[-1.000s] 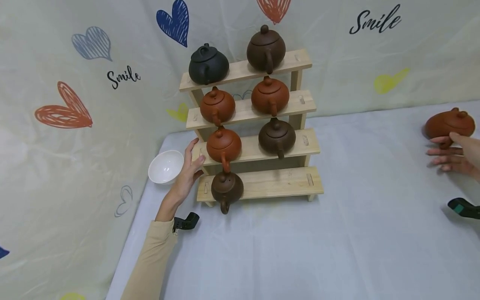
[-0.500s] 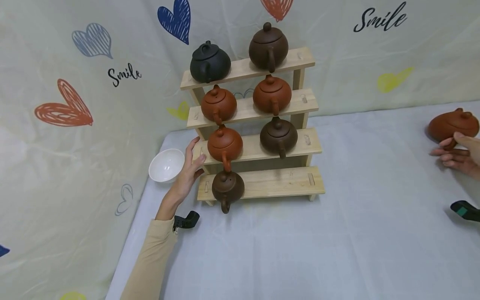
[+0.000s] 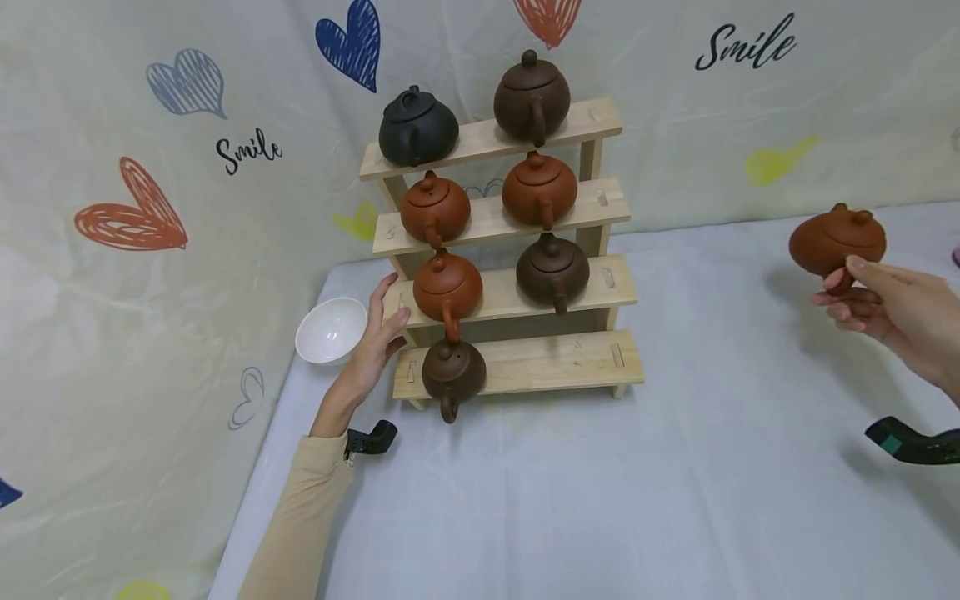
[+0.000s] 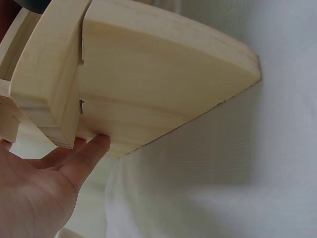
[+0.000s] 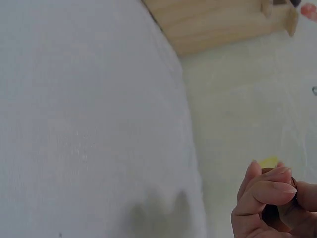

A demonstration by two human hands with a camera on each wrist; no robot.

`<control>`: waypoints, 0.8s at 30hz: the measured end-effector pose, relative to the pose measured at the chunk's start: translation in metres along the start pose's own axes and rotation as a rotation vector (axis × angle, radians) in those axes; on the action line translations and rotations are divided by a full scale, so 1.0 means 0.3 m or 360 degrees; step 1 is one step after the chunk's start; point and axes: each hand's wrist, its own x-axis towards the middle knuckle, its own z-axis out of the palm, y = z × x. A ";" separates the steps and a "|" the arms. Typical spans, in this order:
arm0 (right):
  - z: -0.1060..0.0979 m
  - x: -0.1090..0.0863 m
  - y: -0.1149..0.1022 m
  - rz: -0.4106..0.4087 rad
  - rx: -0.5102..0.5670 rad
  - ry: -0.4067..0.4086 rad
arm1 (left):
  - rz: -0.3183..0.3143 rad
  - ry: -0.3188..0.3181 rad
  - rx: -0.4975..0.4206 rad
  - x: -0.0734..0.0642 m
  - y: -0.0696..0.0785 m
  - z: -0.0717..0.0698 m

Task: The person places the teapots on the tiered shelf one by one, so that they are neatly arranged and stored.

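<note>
In the head view my right hand (image 3: 903, 312) pinches the handle of a reddish-brown clay teapot (image 3: 836, 242), raised above the white cloth at right. The right wrist view shows the curled fingers (image 5: 267, 193) with only a dark bit of the teapot between them. My left hand (image 3: 367, 354) holds the left end of a wooden tiered stand (image 3: 555, 364); close up, its fingers touch the stand's side panel (image 4: 148, 74). Teapots stand on every tier. On the lowest, a dark brown teapot (image 3: 453, 372) sits at the left, with bare board to its right.
A white bowl (image 3: 331, 331) stands on the cloth left of the stand, near the left hand. Behind rises a pale printed backdrop (image 3: 675, 142). A small pinkish thing (image 3: 956, 255) shows at the right edge.
My right hand has lifted the reddish-brown teapot off the cloth and carried it left. The left hand has stayed at the stand's end.
</note>
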 end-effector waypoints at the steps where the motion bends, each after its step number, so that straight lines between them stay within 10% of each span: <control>1: 0.026 -0.014 -0.009 -0.0058 -0.0016 -0.0027 | 0.0000 0.0000 -0.0002 0.000 -0.001 0.000; 16: 0.320 -0.227 -0.098 -0.0603 -0.0264 -0.0563 | -0.0005 -0.0003 0.0011 0.002 -0.002 0.002; 24: 0.439 -0.315 -0.065 -0.0552 -0.0572 -0.0804 | -0.0002 -0.0001 0.0026 -0.001 0.000 0.001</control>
